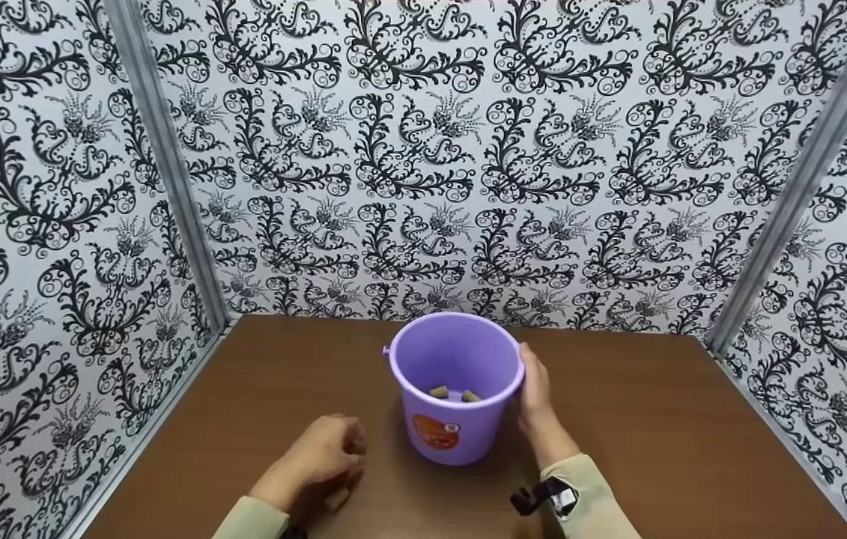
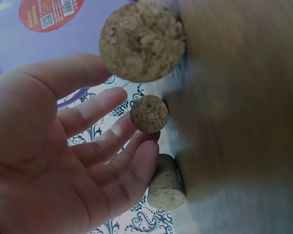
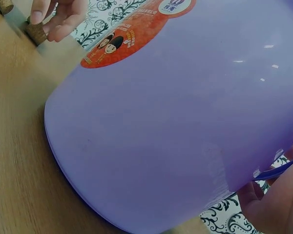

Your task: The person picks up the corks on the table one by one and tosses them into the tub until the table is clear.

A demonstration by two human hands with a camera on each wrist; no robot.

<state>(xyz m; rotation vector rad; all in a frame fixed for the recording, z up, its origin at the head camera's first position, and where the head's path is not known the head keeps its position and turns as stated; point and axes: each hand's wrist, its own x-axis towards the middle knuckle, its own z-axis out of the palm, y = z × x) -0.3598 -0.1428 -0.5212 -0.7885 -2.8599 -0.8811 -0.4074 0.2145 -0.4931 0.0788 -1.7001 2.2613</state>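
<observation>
A purple bucket (image 1: 457, 430) with an orange label stands on the brown table. My right hand (image 1: 535, 385) grips its right side at the rim; in the right wrist view the thumb (image 3: 278, 202) lies by the rim, with the other fingers mostly hidden. Inside the bucket, cork stoppers (image 1: 471, 396) lie on the bottom. Left of the bucket, my left hand (image 1: 326, 449) is low over the table, palm inward. In the left wrist view its fingers are loosely bent beside three corks: a near one (image 2: 141, 43), a middle one (image 2: 149, 114) at the fingertips and a far one (image 2: 166, 187).
The table (image 1: 303, 359) meets patterned wall panels (image 1: 423, 165) at the back and both sides. Grey corner posts (image 1: 168, 165) rise at left and right. A black strap with a small device (image 1: 547, 498) is on the right wrist.
</observation>
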